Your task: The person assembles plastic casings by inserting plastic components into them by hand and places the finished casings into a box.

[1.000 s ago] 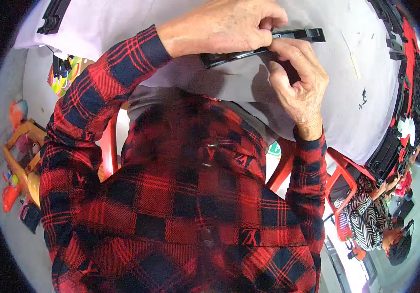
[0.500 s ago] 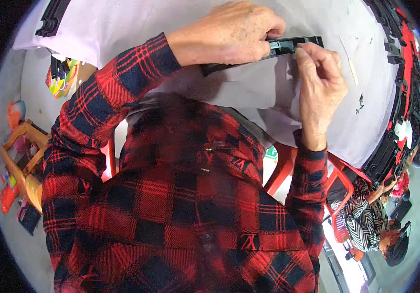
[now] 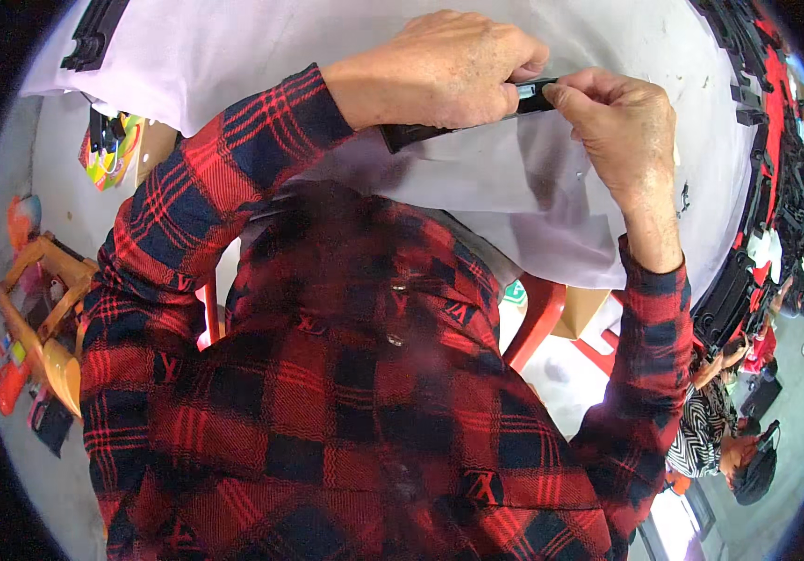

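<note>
A long narrow black plastic part (image 3: 411,137) lies across the pale cloth at the top of the view. A small light-grey piece (image 3: 525,92) shows in its recess. My left hand (image 3: 458,70) is closed around the middle of the black part, knuckles up, and hides much of it. My right hand (image 3: 622,126) is at the part's right end, thumb and fingertips pinched together over it. Anything small between those fingertips is too hidden to make out.
The pale cloth (image 3: 327,37) covers the table. Black plastic parts (image 3: 729,299) line its right edge, and another (image 3: 93,33) lies top left. Black scraps (image 3: 685,194) lie right of my wrist. A wooden stool (image 3: 42,280) stands left; a person in patterned clothes (image 3: 701,430) is at lower right.
My right hand has turned, with its wrist and elbow swinging out to the right; its fingertips have shifted slightly left along the black part. My left hand stays on the part.
</note>
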`<move>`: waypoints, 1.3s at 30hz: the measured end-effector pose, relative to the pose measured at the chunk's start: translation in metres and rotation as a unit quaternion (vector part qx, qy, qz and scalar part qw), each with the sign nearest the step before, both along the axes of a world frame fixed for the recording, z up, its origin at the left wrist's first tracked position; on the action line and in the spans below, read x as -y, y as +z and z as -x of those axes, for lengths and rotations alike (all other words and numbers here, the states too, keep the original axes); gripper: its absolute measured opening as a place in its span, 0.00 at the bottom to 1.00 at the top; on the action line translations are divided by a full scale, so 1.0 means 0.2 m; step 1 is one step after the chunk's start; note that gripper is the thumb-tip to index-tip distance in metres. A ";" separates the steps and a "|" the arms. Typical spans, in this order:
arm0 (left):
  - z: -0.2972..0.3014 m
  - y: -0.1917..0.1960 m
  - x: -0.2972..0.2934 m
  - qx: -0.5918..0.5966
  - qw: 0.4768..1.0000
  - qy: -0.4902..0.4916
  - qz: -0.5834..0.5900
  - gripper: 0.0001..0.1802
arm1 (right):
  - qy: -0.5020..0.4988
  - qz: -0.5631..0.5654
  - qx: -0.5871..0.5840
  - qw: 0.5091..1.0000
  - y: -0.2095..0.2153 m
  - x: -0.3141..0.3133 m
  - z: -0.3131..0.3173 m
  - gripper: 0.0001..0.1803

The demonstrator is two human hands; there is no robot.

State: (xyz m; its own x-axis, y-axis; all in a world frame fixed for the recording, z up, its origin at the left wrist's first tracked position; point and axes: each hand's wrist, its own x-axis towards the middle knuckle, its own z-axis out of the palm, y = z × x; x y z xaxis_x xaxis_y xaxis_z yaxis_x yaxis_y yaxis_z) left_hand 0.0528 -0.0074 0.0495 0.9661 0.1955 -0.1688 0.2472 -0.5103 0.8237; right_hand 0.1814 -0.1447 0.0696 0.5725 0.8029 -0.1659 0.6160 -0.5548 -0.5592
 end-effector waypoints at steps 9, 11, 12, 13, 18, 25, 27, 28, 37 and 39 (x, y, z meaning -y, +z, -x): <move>0.01 -0.14 0.04 0.080 0.992 0.013 -0.098 0.09 | -0.055 0.052 -0.118 0.990 0.01 0.00 0.00 0.11; 0.01 -0.16 0.04 0.106 0.989 0.018 -0.098 0.09 | -0.059 0.041 -0.129 0.989 0.01 0.00 0.00 0.11; 0.01 -0.17 0.04 0.129 0.986 0.022 -0.099 0.08 | -0.061 0.053 -0.126 0.989 0.02 -0.01 0.00 0.11; 0.01 -0.17 0.04 0.130 0.986 0.022 -0.098 0.08 | -0.063 0.065 -0.125 0.988 0.03 -0.01 0.00 0.10; 0.02 -0.16 0.05 0.107 0.990 0.025 -0.093 0.09 | -0.062 0.088 -0.115 0.988 0.04 -0.04 -0.01 0.10; 0.01 -0.19 0.07 0.144 0.982 0.052 -0.112 0.10 | -0.072 0.091 -0.103 0.988 0.02 -0.03 -0.01 0.10; 0.01 -0.19 0.08 0.142 0.980 0.060 -0.125 0.10 | -0.073 0.100 -0.103 0.987 0.02 -0.04 -0.02 0.10; 0.01 -0.18 0.08 0.143 0.980 0.058 -0.125 0.10 | -0.075 0.110 -0.104 0.986 0.01 -0.04 -0.03 0.10; 0.00 -0.13 0.06 0.120 0.990 0.028 -0.072 0.08 | -0.063 0.161 -0.072 0.982 0.05 -0.10 0.01 0.10; -0.01 -0.18 0.07 0.148 0.984 0.055 -0.078 0.07 | -0.053 0.157 -0.078 0.983 0.03 -0.11 -0.01 0.10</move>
